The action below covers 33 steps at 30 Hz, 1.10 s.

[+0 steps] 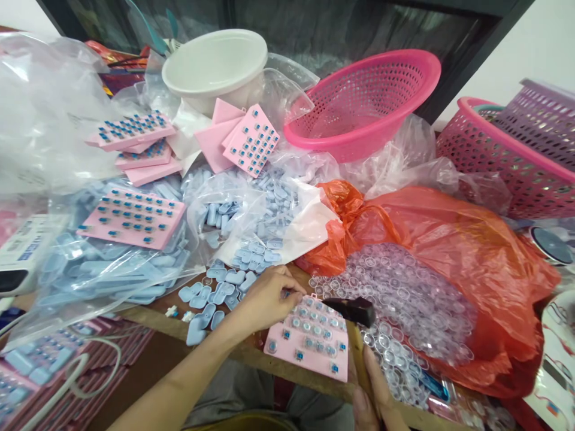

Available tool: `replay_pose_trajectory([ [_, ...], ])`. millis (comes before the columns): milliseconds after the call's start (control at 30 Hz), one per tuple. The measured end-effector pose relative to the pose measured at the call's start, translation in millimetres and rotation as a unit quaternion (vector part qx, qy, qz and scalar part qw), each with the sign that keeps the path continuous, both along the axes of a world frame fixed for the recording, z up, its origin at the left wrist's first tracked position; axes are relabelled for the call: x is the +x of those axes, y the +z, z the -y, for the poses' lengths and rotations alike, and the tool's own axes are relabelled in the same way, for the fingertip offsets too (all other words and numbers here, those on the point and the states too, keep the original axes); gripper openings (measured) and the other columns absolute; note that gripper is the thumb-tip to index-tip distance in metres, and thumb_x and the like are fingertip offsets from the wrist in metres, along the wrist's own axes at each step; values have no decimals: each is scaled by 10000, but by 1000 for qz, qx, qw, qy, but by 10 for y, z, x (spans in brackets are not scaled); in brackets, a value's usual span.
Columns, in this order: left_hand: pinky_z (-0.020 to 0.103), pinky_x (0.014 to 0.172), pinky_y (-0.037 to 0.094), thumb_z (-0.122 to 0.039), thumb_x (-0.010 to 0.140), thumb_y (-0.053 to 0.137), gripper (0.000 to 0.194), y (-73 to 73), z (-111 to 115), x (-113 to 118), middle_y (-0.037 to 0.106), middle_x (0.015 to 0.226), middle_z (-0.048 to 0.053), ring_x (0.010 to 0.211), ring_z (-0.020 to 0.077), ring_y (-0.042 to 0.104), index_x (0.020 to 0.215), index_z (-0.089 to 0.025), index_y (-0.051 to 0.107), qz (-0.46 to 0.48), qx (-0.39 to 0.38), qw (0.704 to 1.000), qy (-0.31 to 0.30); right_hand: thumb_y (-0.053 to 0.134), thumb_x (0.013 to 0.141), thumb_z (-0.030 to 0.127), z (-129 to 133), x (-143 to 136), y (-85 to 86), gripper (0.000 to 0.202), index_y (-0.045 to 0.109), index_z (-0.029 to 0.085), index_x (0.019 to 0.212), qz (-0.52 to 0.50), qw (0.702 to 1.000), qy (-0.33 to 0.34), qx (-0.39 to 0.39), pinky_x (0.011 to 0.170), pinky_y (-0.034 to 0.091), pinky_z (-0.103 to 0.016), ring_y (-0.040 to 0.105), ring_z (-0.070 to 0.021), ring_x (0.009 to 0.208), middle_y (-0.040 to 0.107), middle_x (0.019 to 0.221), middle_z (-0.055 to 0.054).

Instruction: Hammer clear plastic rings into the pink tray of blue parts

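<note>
meanwhile the left hand (265, 299) pinches a small piece at the far left corner of the pink keypad board (309, 347). just right of that board the right hand (375, 395) grips a hammer (353, 317) by its handle, head over the board's far edge; clear caps (404, 305) beyond.

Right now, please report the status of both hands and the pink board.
Left hand pinching at pink board top edge. Right hand grip shut on hammer, head over the board. Clear caps and blue keys crowd both sides.
</note>
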<state>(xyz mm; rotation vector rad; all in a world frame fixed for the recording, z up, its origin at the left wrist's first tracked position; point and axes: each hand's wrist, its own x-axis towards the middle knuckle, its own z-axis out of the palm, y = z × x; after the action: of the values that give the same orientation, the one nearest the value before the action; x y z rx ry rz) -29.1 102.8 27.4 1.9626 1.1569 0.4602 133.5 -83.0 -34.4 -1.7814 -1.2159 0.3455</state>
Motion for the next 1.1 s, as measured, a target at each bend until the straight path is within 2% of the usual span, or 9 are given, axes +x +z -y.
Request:
replay_pose_trajectory([
  [100,266,704,441,-134,767,652,135,18,-24,2,645,807,16,748,171,600,816,-197,761,8,-27,999,21,352,975,241,-317,8,-177,491,381,409,1434,43,998,36,31,752,620,-300,695,-199,1034,690,1218,25],
  [233,247,651,416,-104,746,632,123,14,-8,13,646,743,7,713,160,601,675,-178,700,19,-31,999,37,501,928,297,-522,170,-367,593,293,366,1479,76,995,36,47,546,579,-209,737,-180,855,736,1099,-12],
  [333,245,650,410,-98,744,625,132,-2,2,12,648,746,8,726,162,603,684,-183,707,27,-20,999,38,580,873,324,-553,382,-472,556,435,433,1399,113,991,30,62,407,518,-220,723,-191,676,754,893,11],
  [500,252,668,413,-118,785,600,167,-10,1,12,666,798,15,762,170,606,757,-204,742,30,-13,999,25,490,883,400,-578,555,-568,328,679,477,1140,184,973,22,134,400,503,-258,649,-185,507,665,604,23],
  [567,254,673,416,-120,786,608,163,-1,3,17,666,802,17,773,176,608,756,-206,743,21,-12,999,25,471,872,454,-492,457,-526,309,727,463,1044,190,971,31,141,426,522,-281,684,-216,604,701,714,-5],
  [600,255,674,418,-122,785,615,155,5,4,19,666,805,19,776,180,609,753,-205,742,15,-13,999,27,464,866,475,-425,379,-480,321,732,451,1040,193,971,40,134,475,553,-315,714,-263,756,731,896,-24],
  [700,257,677,423,-126,780,634,135,21,11,21,670,815,23,791,188,615,743,-203,738,8,-17,999,33,468,867,342,-219,120,-262,390,657,472,1182,178,979,48,92,672,616,-390,569,-370,1224,636,1290,15],
  [900,253,663,428,-92,766,622,155,30,18,44,669,788,19,777,179,622,714,-191,729,12,-24,999,36,522,842,133,-104,-102,129,611,482,476,1346,175,982,32,66,759,623,-379,601,-340,1185,602,1351,12],
  [1100,274,740,446,-108,845,595,179,71,26,-107,716,887,18,834,183,641,881,-201,744,41,8,999,24,520,874,98,-156,-168,59,538,562,432,1294,155,987,19,46,1004,516,-459,490,-314,1312,507,1443,44],
])
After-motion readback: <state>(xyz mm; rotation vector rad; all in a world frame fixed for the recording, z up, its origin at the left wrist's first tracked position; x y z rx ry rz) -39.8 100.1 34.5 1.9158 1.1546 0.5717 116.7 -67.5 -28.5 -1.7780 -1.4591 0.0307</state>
